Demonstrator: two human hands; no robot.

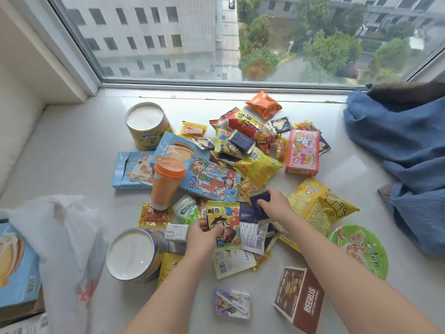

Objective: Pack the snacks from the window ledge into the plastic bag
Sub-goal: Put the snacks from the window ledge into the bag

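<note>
Early stage: most snacks (231,165) are piled mid-frame on the pale window ledge (72,150). Left hand (201,239) pinches a yellow cartoon packet (225,225); right hand (274,204) grips a dark blue sachet (259,201). White plastic bag (65,237) sits lower left, contents unclear, possibly nothing in yet. Blue cloth (397,145) lies right, window (240,37) behind.
</note>
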